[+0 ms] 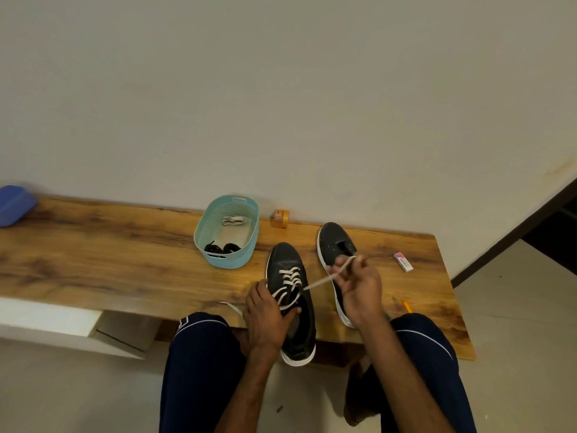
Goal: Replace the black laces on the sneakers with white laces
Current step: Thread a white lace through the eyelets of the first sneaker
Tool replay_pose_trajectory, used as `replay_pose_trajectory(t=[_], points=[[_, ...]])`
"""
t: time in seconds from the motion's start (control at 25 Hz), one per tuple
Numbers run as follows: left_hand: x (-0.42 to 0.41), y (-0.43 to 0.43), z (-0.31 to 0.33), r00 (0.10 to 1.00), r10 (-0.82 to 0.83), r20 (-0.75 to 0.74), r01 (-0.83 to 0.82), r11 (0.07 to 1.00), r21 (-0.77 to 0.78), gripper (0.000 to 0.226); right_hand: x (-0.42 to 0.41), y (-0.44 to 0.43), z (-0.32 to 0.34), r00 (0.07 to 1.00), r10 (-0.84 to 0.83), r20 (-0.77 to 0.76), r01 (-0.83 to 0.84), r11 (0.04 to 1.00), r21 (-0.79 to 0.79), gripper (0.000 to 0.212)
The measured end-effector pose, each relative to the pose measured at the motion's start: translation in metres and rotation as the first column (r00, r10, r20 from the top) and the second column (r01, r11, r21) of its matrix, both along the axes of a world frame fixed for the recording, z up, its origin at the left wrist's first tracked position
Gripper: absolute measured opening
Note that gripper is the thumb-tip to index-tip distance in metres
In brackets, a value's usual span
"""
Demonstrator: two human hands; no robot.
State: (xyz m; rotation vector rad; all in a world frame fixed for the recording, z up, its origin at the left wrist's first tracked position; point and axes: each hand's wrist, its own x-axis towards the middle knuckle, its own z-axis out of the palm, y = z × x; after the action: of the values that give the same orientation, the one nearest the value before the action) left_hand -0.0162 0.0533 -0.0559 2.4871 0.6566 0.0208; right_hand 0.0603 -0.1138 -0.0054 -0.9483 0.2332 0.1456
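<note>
Two black sneakers with white soles lie on the wooden table [125, 254]. The near sneaker [292, 264] carries a white lace [288, 278] crossed through several eyelets. My left hand [265, 317] grips this shoe at its opening. My right hand [359, 285] pinches the lace's free end and holds it taut to the right. The far sneaker [332, 239] has bare eyelets and is partly hidden by my right hand. Another white lace [233, 220] and black laces [221, 247] lie in the teal basket [232, 260].
An orange-lidded small jar [280, 218] stands by the wall. A white and pink eraser [403, 262] lies at the right, a pencil [406, 306] near the front edge. A blue object [14, 204] sits at the far left. My knees are under the table's front edge.
</note>
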Motion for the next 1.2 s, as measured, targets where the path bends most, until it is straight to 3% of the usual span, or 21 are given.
replay_pose_trajectory(t=[0.04, 0.08, 0.12, 0.16, 0.2, 0.24, 0.28, 0.32, 0.56, 0.68, 0.8, 0.92, 1.0, 1.08, 1.12, 1.2], points=[[0.0, 0.0, -0.003, 1.0, 0.02, -0.003, -0.02, 0.996, -0.085, 0.094, -0.001, -0.012, 0.002, 0.999, -0.014, 0.045, 0.013, 1.0, 0.004, 0.018], [0.0, -0.001, -0.005, 1.0, 0.027, 0.002, -0.026, 0.987, -0.162, 0.089, -0.004, -0.02, 0.002, 0.996, 0.01, 0.088, 0.007, 0.984, -0.18, 0.018], [0.0, -0.002, -0.006, 0.999, 0.03, 0.01, -0.027, 0.975, -0.219, 0.082, -0.009, -0.022, 0.001, 0.992, 0.074, 0.103, -0.015, 0.875, -0.484, 0.016], [-0.001, -0.003, -0.007, 0.999, 0.035, 0.021, -0.028, 0.968, -0.251, 0.077, -0.016, -0.019, -0.006, 0.979, 0.184, 0.083, -0.053, 0.631, -0.774, 0.011], [-0.002, -0.004, -0.007, 0.999, 0.042, 0.032, -0.032, 0.963, -0.268, 0.073, -0.023, -0.012, -0.014, 0.941, 0.338, 0.027, -0.096, 0.341, -0.935, 0.009], [-0.005, -0.005, -0.006, 0.998, 0.054, 0.036, -0.042, 0.96, -0.277, 0.07, -0.03, -0.003, -0.022, 0.875, 0.482, -0.051, -0.108, 0.091, -0.99, 0.015], [-0.008, -0.006, -0.005, 0.998, 0.065, 0.028, -0.054, 0.96, -0.273, 0.066, -0.037, 0.007, -0.03, 0.813, 0.569, -0.124, -0.112, -0.057, -0.992, 0.019], [-0.011, -0.006, -0.004, 0.998, 0.07, 0.01, -0.065, 0.966, -0.251, 0.061, -0.041, 0.013, -0.031, 0.789, 0.592, -0.161, -0.11, -0.122, -0.986, 0.019], [-0.02, -0.002, 0.006, 0.989, 0.039, -0.145, -0.042, 0.999, -0.022, 0.053, -0.024, -0.024, 0.011, 0.951, 0.307, 0.037, 0.052, -0.04, -0.998, 0.011], [-0.019, 0.001, 0.018, 0.987, -0.001, -0.159, 0.006, 0.999, 0.032, 0.049, -0.014, -0.041, 0.035, 0.948, 0.318, -0.031, -0.026, -0.02, -0.999, 0.017], [-0.021, 0.011, 0.036, 0.994, -0.039, -0.103, 0.037, 0.999, -0.02, 0.035, -0.012, -0.045, 0.054, 0.924, 0.372, -0.094, -0.087, -0.036, -0.996, 0.019], [-0.025, 0.03, 0.065, 0.999, -0.026, 0.044, 0.033, 0.985, -0.17, 0.033, -0.018, -0.039, 0.077, 0.892, 0.43, -0.144, -0.086, -0.151, -0.985, 0.03], [-0.025, 0.041, 0.088, 0.985, 0.002, 0.17, 0.047, 0.958, -0.283, 0.037, -0.025, -0.031, 0.092, 0.907, 0.419, -0.035, -0.009, -0.062, -0.998, 0.034], [-0.023, 0.044, 0.114, 0.95, 0.029, 0.311, 0.095, 0.921, -0.377, 0.037, -0.033, -0.021, 0.108, 0.923, 0.375, 0.09, 0.066, 0.077, -0.995, 0.019], [-0.023, 0.043, 0.128, 0.93, 0.055, 0.363, 0.117, 0.892, -0.436, 0.037, -0.036, -0.015, 0.117, 0.923, 0.36, 0.134, 0.084, 0.152, -0.985, 0.012], [-0.021, 0.039, 0.15, 0.904, 0.112, 0.412, 0.171, 0.789, -0.59, 0.034, -0.041, -0.002, 0.135, 0.925, 0.321, 0.206, 0.079, 0.368, -0.927, 0.017]])
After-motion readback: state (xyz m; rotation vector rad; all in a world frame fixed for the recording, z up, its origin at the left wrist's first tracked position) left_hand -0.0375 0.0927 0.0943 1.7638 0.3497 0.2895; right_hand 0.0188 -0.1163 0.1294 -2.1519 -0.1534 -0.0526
